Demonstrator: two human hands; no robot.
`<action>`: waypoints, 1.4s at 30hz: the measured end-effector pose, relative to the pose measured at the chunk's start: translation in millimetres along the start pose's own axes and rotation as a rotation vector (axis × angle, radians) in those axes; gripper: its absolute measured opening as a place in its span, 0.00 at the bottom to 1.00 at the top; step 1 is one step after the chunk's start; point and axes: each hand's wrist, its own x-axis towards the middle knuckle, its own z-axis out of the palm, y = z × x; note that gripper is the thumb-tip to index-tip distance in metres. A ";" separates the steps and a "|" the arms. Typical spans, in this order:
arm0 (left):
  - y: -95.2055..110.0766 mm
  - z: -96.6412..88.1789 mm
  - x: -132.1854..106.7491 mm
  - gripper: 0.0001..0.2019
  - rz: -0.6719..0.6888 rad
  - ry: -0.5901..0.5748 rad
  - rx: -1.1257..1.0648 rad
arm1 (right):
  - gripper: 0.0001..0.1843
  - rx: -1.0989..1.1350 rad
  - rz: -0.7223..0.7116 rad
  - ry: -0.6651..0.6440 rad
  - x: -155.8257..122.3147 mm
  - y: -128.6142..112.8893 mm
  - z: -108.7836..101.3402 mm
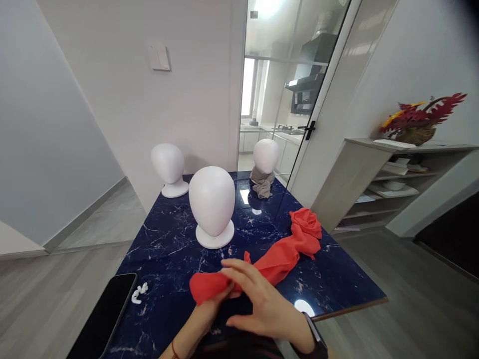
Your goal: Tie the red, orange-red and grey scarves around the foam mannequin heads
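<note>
A long red scarf point(284, 252) lies across the dark blue marble table point(168, 234), bunched up at its far right end. My left hand point(209, 306) grips the near end of the scarf from below, mostly hidden under the cloth. My right hand point(262, 299) lies over the same end with fingers stretched out, touching the fabric. A white mannequin head point(212, 204) stands just beyond the hands at the table's middle.
A second white head point(169, 168) stands at the back left. A third point(266, 155) at the back wears a grey scarf point(262, 184). A black phone point(103, 316) and small white earphones point(139, 293) lie near left. Shelves with a flower basket point(417, 124) stand right.
</note>
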 end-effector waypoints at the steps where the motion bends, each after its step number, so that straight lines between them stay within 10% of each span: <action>1: -4.1 -6.7 -1.0 0.27 0.000 -0.010 -0.152 | 0.45 -0.042 0.058 0.013 -3.8 10.4 -2.2; 5: -27.4 -34.7 0.3 0.16 -0.071 -0.012 -0.705 | 0.35 -0.157 0.310 0.039 -21.2 59.7 1.6; 10: -65.8 -57.2 0.3 0.14 -0.233 0.041 -0.456 | 0.21 -0.042 0.393 0.262 -41.3 86.6 -10.8; 13: -71.0 -73.6 -13.6 0.27 -0.110 -0.010 -0.262 | 0.17 0.081 0.371 0.474 -42.0 77.7 -25.5; 17: -34.7 -83.7 -22.9 0.55 0.017 -0.288 -0.340 | 0.15 0.132 0.317 0.583 -23.3 44.9 -31.8; 21: 15.2 -54.1 0.6 0.46 0.088 -0.248 -0.517 | 0.13 0.041 0.121 0.404 6.7 9.3 -32.9; 25: 23.9 -38.0 25.8 0.19 0.049 -0.439 -0.711 | 0.09 -0.188 -0.115 0.467 28.0 14.6 -51.4; 31: 31.1 -105.1 41.3 0.14 -0.057 -0.390 -1.046 | 0.10 -0.917 -0.110 0.416 37.9 49.0 -143.0; 37: 84.7 -127.7 50.9 0.14 0.136 -0.658 -0.999 | 0.13 -1.083 -0.109 0.992 38.9 10.8 -219.7; 42: 78.1 -139.1 55.8 0.10 0.128 -0.508 -1.149 | 0.20 -0.832 0.037 0.651 28.7 32.3 -224.0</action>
